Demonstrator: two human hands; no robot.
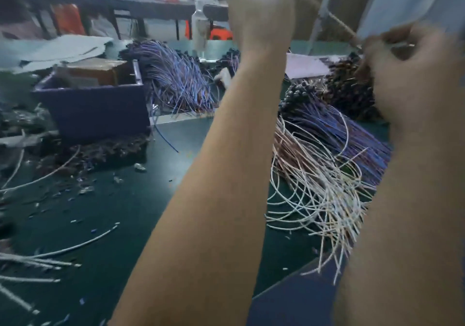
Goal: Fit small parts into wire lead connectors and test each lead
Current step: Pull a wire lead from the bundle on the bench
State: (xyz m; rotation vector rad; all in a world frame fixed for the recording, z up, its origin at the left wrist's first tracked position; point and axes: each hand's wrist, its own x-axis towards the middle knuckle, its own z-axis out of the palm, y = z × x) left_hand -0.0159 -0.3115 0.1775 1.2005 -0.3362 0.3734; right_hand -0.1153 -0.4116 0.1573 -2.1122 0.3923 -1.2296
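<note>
Reaching for the next lead, you must go down, toward the lower right of the frame: the pile of leads (324,174) lies on the table (186,129) beneath your right hand (412,74), well below both raised hands. Its black connector ends (297,96) point up the frame and the loose wire ends fan toward the bottom. Your right hand is nearer; its fingers are curled, but blur hides whether they pinch anything. Your left hand (259,6) is cut by the top edge, so I cannot tell its grip.

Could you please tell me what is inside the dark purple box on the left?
A brown cardboard carton rises from the dark purple box; anything lower is hidden by its front wall.
</note>
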